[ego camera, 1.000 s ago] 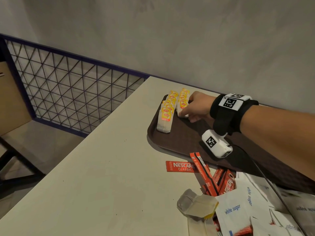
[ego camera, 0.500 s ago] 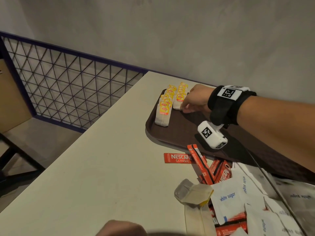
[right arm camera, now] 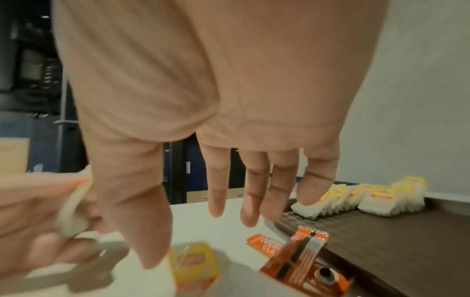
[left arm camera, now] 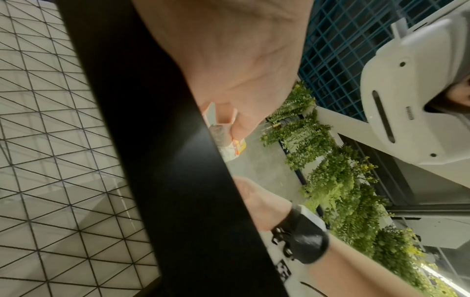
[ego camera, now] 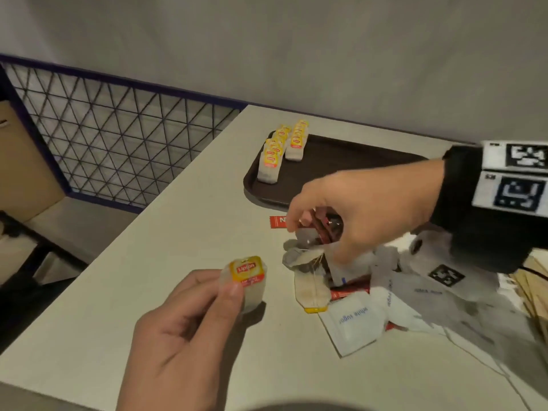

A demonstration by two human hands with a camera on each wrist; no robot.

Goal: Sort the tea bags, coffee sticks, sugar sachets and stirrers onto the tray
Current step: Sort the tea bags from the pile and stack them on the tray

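Fingers (ego camera: 228, 295) of the left hand (ego camera: 184, 336) pinched a tea bag (ego camera: 244, 280) above the table (ego camera: 124, 292). Spread and holding nothing, the right hand (ego camera: 355, 215) hovered over the mixed pile (ego camera: 355, 292), just short of the tray (ego camera: 350, 161) with two tea-bag rows (ego camera: 281, 149).

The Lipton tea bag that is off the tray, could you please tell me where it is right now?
In the head view, the left hand pinches the Lipton tea bag above the table, left of the sachet pile and nearer the person than the tray.
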